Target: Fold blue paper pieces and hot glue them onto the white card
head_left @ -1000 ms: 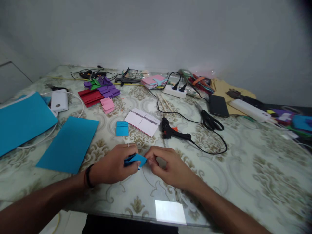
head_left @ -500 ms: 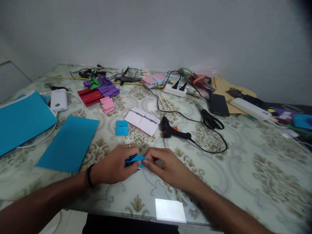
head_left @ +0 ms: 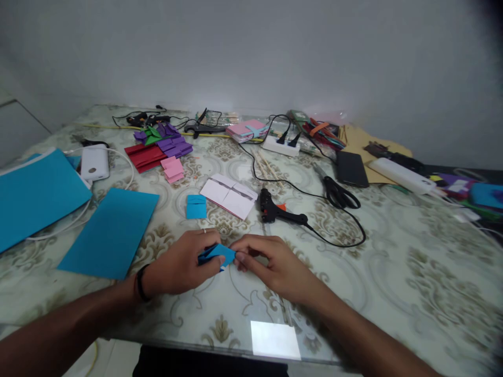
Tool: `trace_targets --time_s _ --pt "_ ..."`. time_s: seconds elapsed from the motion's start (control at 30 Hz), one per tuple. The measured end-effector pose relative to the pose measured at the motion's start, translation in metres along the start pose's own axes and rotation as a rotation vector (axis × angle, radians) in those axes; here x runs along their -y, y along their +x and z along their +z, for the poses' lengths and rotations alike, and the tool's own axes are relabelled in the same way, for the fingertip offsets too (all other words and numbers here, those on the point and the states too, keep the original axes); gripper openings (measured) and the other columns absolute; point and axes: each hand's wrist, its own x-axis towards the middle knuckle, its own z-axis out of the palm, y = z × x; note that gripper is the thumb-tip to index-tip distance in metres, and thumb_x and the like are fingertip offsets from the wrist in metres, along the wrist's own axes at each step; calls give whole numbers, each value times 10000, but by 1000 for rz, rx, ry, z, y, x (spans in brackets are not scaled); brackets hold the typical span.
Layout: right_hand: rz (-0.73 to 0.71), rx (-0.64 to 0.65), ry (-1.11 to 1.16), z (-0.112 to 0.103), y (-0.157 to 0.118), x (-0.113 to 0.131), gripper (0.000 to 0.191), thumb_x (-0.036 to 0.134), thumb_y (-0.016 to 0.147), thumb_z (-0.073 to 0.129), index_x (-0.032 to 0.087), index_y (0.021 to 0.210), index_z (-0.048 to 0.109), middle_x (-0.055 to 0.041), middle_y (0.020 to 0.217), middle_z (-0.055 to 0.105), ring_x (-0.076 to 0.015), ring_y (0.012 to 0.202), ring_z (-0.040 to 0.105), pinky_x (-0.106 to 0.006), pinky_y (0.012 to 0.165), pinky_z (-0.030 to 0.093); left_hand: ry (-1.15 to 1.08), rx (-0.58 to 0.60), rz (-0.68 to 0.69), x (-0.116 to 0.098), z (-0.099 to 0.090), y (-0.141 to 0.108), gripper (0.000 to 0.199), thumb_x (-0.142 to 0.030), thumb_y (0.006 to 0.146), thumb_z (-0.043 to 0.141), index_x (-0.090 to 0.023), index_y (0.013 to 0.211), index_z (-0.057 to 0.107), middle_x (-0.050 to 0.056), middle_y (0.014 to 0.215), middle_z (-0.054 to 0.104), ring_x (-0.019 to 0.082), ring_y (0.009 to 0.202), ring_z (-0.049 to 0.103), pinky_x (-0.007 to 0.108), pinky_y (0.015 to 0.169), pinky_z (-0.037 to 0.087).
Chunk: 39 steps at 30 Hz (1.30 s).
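Between my hands is a small piece of folded blue paper (head_left: 222, 254), held just above the patterned table. My left hand (head_left: 192, 262) pinches its left part, thumb in front and fingers behind. The thumb and forefinger of my right hand (head_left: 271, 264) are closed on its right tip. Part of the paper is hidden by my left fingers. Beyond my hands lie a small folded blue square (head_left: 196, 207) and a folded white paper (head_left: 229, 195). To their right, a black glue gun (head_left: 283, 210) rests on its side.
Blue sheets (head_left: 112, 233) and a white power bank (head_left: 95, 161) are at left. Red (head_left: 144, 157), purple (head_left: 175, 145) and pink (head_left: 172, 169) folded papers lie behind. Scissors (head_left: 338, 191), a black phone (head_left: 352, 168) and a power strip (head_left: 281, 145) with cables stand at right.
Both hands stay on the blue paper. My left thumb has shifted on it, and more of the folded face shows. My right fingers have moved slightly right at the tip.
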Motion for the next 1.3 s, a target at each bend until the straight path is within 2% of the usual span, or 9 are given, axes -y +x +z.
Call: trace_targets --time_s 0.3,0.53,0.83,1.03,1.3 --pt "-22 -39 -20 -4 0 -2 172 203 983 578 204 1040 740 -7 807 731 -116 643 645 -205 577 515 -23 -23 -23 -1 -1 0 235 -196 912 575 -196 723 435 -42 698 483 130 652 451 278 627 323" --pt "-62 -119 -52 -4 1 -2 179 211 987 592 209 1062 755 -33 949 796 -154 839 726 -248 732 563 -15 -48 -42 -2 -1 0 289 -200 910 571 -195 687 386 -51 659 427 123 621 402 277 605 282" --pt "-78 -222 -107 -3 2 -6 140 218 951 653 209 1022 773 -27 894 789 -150 754 711 -247 685 560 4 -44 -120 -2 -2 1 307 -247 913 563 -199 679 370 -52 648 420 123 612 398 282 594 271" --pt "-112 -274 -134 -2 1 -6 122 195 936 670 207 991 778 -24 871 786 -146 727 701 -247 677 553 52 -70 -105 2 2 3 270 -239 900 562 -198 693 392 -40 667 451 134 639 425 289 613 277" --pt "-105 -295 -139 -2 1 -8 116 199 937 669 216 974 777 -21 893 793 -147 733 702 -255 690 557 85 -81 -133 3 2 1 293 -251 897 559 -205 683 364 -40 655 433 140 629 421 295 609 270"
